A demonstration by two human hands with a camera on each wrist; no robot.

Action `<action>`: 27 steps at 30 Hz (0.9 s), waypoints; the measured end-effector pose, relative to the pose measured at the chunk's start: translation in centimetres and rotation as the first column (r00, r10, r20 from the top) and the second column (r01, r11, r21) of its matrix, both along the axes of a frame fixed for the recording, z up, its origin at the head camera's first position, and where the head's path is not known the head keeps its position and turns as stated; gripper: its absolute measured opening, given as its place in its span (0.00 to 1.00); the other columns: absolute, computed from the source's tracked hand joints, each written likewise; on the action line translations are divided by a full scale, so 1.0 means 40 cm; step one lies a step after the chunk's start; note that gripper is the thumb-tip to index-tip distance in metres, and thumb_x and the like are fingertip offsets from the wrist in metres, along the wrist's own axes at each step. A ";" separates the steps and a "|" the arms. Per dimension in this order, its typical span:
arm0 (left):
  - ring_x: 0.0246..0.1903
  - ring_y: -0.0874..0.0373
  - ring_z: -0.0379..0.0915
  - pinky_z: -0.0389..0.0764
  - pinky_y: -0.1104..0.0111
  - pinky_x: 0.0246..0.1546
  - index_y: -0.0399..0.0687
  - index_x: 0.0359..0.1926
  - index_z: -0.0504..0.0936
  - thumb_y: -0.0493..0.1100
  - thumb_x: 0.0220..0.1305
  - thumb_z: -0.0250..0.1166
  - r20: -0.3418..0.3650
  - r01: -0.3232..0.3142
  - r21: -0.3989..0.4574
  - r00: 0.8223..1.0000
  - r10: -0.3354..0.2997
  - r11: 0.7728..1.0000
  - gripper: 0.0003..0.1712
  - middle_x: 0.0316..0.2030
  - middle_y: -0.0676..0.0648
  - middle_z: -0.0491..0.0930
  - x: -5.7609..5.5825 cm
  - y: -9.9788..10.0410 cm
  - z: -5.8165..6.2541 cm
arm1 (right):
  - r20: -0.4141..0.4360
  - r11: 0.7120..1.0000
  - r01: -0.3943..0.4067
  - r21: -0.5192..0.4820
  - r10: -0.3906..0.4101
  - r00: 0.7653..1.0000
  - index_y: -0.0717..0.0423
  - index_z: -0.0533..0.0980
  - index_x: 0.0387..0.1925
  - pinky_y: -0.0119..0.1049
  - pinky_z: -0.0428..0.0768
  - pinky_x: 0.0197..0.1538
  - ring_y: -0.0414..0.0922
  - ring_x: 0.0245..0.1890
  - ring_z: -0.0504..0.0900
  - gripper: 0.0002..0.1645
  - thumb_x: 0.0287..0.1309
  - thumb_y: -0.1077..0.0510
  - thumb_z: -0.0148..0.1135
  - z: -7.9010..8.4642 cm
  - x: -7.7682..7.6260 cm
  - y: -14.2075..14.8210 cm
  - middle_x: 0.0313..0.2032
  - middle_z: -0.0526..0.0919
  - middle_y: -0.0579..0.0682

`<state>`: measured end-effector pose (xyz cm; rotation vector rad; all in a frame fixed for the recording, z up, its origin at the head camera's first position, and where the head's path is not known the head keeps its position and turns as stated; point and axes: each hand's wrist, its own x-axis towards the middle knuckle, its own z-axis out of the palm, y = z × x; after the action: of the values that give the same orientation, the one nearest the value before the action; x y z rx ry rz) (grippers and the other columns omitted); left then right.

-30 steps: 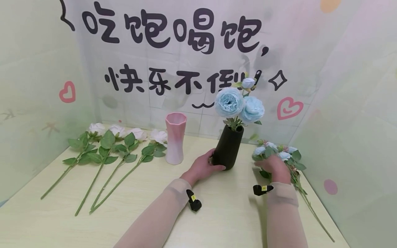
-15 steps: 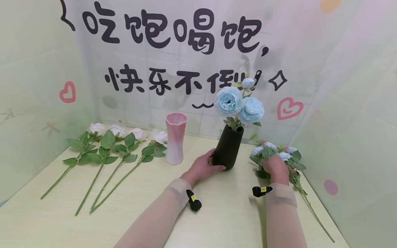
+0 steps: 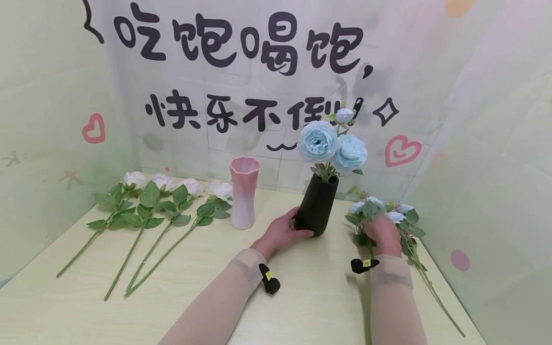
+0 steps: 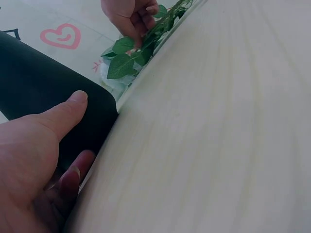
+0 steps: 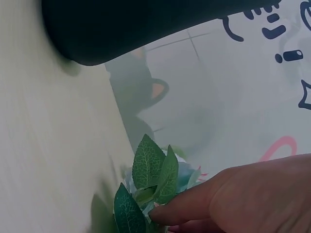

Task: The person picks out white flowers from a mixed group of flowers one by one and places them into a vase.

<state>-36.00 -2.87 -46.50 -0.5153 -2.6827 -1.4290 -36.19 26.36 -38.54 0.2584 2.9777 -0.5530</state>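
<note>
A tapered black vase [image 3: 317, 206] stands slightly tilted on the table, with large pale blue artificial peonies [image 3: 319, 142] in its mouth. My left hand [image 3: 282, 233] grips it near the base, thumb along the front in the left wrist view. To the right, my right hand [image 3: 384, 235] pinches the stem of a small-bloomed blue flower spray [image 3: 371, 208] just below its blooms. Green leaves [image 5: 148, 162] of that spray crowd the thumb and fingertip in the right wrist view. Most of its stem is hidden behind the right hand and forearm.
A second blue spray [image 3: 396, 217] lies along the table's right edge, close beside the right hand. Left of the black vase stands a pink-and-white vase [image 3: 243, 196]. Several pale pink roses [image 3: 221, 189] lie at the left. A printed cloth backdrop [image 3: 258, 139] rises behind.
My right hand has closed its fingers on the spray's stem, and the blooms have shifted slightly left. The left hand and black vase have stayed practically still.
</note>
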 end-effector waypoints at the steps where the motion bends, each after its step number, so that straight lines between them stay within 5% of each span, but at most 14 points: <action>1: 0.38 0.64 0.76 0.76 0.59 0.50 0.62 0.72 0.63 0.64 0.54 0.74 0.000 0.001 0.003 1.000 -0.001 1.000 0.48 0.54 0.50 0.78 0.001 0.000 0.001 | -0.011 1.000 -0.001 0.000 0.001 1.000 0.69 0.76 0.37 0.53 0.77 0.38 0.60 0.38 0.75 0.24 0.69 0.49 0.49 0.003 0.001 -0.002 0.45 0.76 0.71; 14: 0.39 0.64 0.77 0.75 0.59 0.51 0.61 0.72 0.63 0.64 0.54 0.73 -0.012 0.007 0.012 1.000 -0.007 1.000 0.48 0.53 0.51 0.78 -0.001 0.000 0.003 | -0.220 1.000 -0.026 0.005 0.026 0.975 0.62 0.80 0.24 0.54 0.78 0.35 0.58 0.30 0.79 0.29 0.71 0.46 0.48 0.058 0.008 -0.019 0.31 0.82 0.62; 18: 0.40 0.63 0.77 0.76 0.59 0.51 0.61 0.72 0.63 0.64 0.54 0.73 -0.013 0.010 0.012 1.000 -0.010 1.000 0.48 0.53 0.50 0.78 -0.001 0.000 0.002 | -0.283 0.999 -0.034 -0.024 0.026 0.959 0.57 0.74 0.15 0.48 0.75 0.29 0.50 0.19 0.72 0.29 0.71 0.49 0.49 0.083 0.015 -0.028 0.15 0.73 0.51; 21: 0.42 0.62 0.76 0.75 0.59 0.51 0.61 0.72 0.63 0.64 0.54 0.73 -0.022 0.010 0.008 1.000 -0.010 1.000 0.47 0.54 0.50 0.78 0.000 0.001 0.003 | -0.309 0.996 -0.024 -0.087 -0.004 0.951 0.55 0.71 0.14 0.41 0.68 0.23 0.46 0.17 0.65 0.26 0.70 0.52 0.50 0.105 0.025 -0.035 0.13 0.68 0.47; 27: 0.41 0.62 0.76 0.75 0.59 0.51 0.61 0.72 0.63 0.62 0.55 0.74 -0.017 0.009 0.004 1.000 -0.009 1.000 0.47 0.52 0.50 0.79 0.001 0.001 0.004 | -0.371 0.981 -0.016 -0.194 -0.058 0.927 0.65 0.80 0.47 0.47 0.76 0.35 0.56 0.38 0.77 0.20 0.70 0.52 0.53 0.155 0.055 -0.050 0.43 0.81 0.61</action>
<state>-35.97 -2.84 -46.35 -0.5383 -2.6673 -1.4248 -33.99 24.35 -32.34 0.1851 3.2502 -0.9939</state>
